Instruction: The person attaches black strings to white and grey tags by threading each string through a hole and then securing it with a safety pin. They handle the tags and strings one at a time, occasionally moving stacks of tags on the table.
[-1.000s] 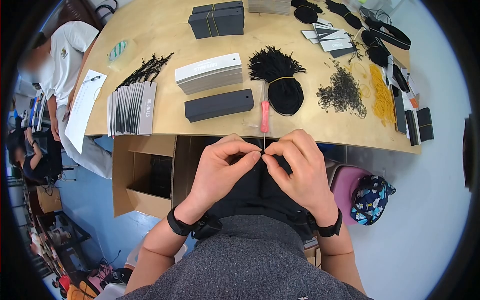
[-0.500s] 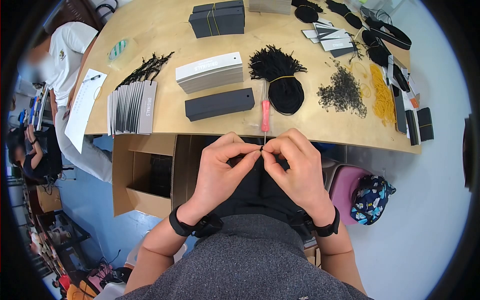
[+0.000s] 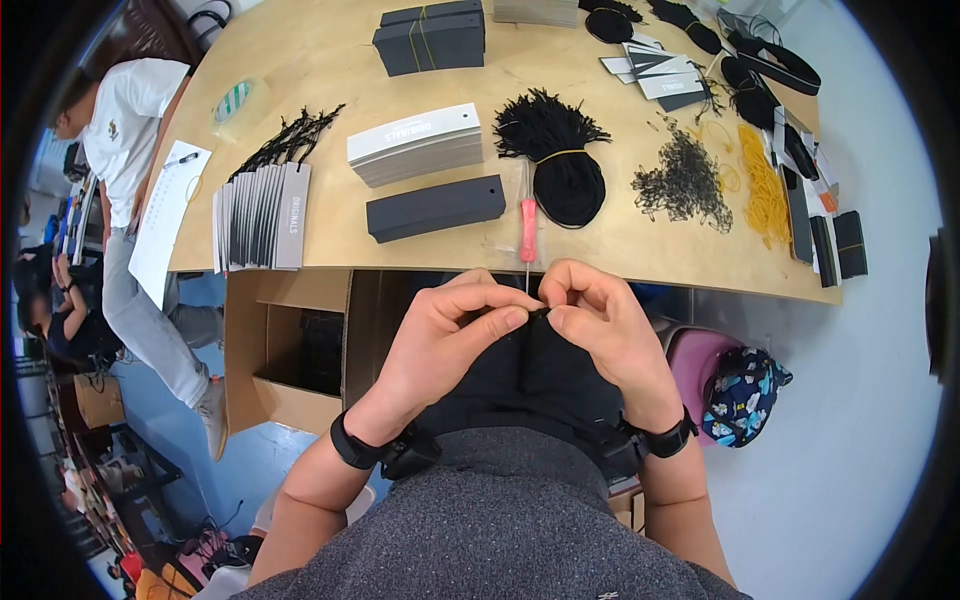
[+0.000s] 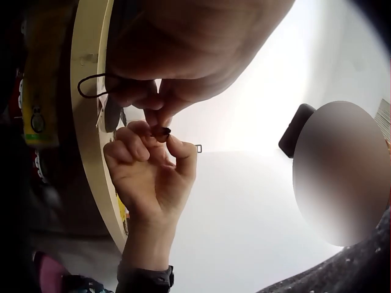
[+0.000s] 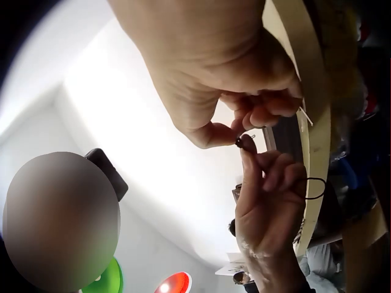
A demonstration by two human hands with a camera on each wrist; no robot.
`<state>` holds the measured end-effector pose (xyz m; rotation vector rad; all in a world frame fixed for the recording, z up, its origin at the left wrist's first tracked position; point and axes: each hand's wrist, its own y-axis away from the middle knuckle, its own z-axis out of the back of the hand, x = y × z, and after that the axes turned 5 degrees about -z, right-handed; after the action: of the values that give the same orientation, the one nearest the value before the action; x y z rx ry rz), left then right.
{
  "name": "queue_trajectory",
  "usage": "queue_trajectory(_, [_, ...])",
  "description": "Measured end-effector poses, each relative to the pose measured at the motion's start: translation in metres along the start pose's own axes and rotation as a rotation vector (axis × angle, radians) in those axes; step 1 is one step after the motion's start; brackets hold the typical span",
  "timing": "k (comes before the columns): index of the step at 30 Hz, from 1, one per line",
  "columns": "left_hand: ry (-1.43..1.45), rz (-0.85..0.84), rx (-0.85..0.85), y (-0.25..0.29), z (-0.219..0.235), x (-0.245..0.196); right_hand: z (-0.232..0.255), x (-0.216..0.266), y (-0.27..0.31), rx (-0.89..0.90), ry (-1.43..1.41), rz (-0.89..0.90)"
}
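Looks like you've got both grips on it: your left hand [image 3: 445, 335] and right hand [image 3: 615, 335] each pinch the little black cord [image 3: 540, 312] at the fingertips. It's right between them, just off the near edge of the bench [image 3: 610, 255], so neither hand's nearer. The pinched bit runs roughly side to side, hand to hand. A loop [image 4: 82, 86] pokes out by your left fingers, bench side. Can't make out the knotty bit, tbh.

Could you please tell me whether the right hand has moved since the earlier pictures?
Yes: the right hand has shifted slightly right; its fingers, earlier in line with the pink-handled tool, are now right of it.
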<state>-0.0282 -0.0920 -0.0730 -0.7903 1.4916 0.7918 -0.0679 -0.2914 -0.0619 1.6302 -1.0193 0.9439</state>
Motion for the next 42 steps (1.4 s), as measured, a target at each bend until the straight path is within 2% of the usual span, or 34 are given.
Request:
queue_trajectory(9, [-0.023, 0.029, -0.035, -0.001, -0.003, -0.006, 0.006, -0.003, 0.004, -0.021, -0.019, 0.035])
queue_trajectory(13, [-0.152, -0.054, -0.056, -0.001, -0.005, -0.008, 0.006, -0.011, 0.004, -0.185, 0.162, 0.161])
queue_trajectory(15, [-0.44, -0.114, -0.033, 0.0, -0.001, -0.018, 0.01, -0.013, 0.005, -0.253, 0.224, 0.21])
queue_trajectory(18, [-0.49, -0.171, -0.057, 0.003, 0.016, -0.013, 0.032, -0.016, 0.012, -0.377, 0.38, 0.244])
queue_trajectory(20, [-0.522, -0.183, -0.065, 0.004, 0.02, -0.013, 0.044, -0.011, 0.021, -0.398, 0.581, 0.22])
queue_trajectory(21, [-0.535, -0.21, -0.067, 0.005, 0.019, -0.014, 0.043, -0.009, 0.022, -0.398, 0.581, 0.222])
queue_trajectory(23, [-0.547, -0.238, -0.07, 0.006, 0.015, -0.018, 0.04, -0.006, 0.028, -0.472, 0.766, 0.214])
queue_trajectory(24, [-0.545, -0.243, -0.059, 0.007, 0.01, -0.022, 0.032, -0.004, 0.028, -0.473, 0.767, 0.216])
queue_trajectory(26, [-0.543, -0.254, -0.04, 0.004, 0.002, -0.024, 0.006, -0.001, 0.024, -0.226, 0.155, 0.245])
queue_trajectory(27, [-0.549, -0.285, -0.029, 0.003, -0.001, -0.024, 0.002, -0.001, 0.027, -0.026, 0.03, 0.136])
queue_trajectory(28, [-0.557, -0.315, -0.018, 0.002, -0.002, -0.024, -0.007, -0.002, 0.022, 0.027, 0.015, 0.118])
queue_trajectory(31, [-0.586, -0.346, 0.003, -0.001, 0.002, -0.025, -0.011, -0.009, 0.008, 0.062, 0.12, 0.125])
queue_trajectory(33, [-0.596, -0.357, 0.009, -0.005, 0.006, -0.03, -0.008, -0.012, 0.008, -0.082, 0.14, 0.075])
queue_trajectory(35, [-0.584, -0.353, -0.004, -0.017, 0.01, -0.043, -0.006, -0.012, 0.009, -0.095, 0.17, 0.097])
queue_trajectory(36, [-0.663, -0.492, -0.069, -0.03, 0.016, -0.042, -0.005, -0.011, 0.01, -0.118, 0.201, 0.117])
queue_trajectory(37, [-0.73, -0.477, -0.119, -0.043, 0.026, -0.044, -0.005, -0.009, 0.012, -0.123, 0.199, 0.091])
queue_trajectory(38, [-0.919, -0.611, -0.186, -0.061, 0.039, -0.042, -0.005, -0.01, 0.013, -0.119, 0.201, 0.091])
queue_trajectory(39, [-1.069, -0.659, -0.212, -0.079, 0.053, -0.043, -0.004, -0.01, 0.015, -0.119, 0.202, 0.087])
queue_trajectory(42, [-1.227, -0.721, -0.237, -0.124, 0.085, -0.029, -0.006, -0.011, 0.02, -0.118, 0.212, 0.089])
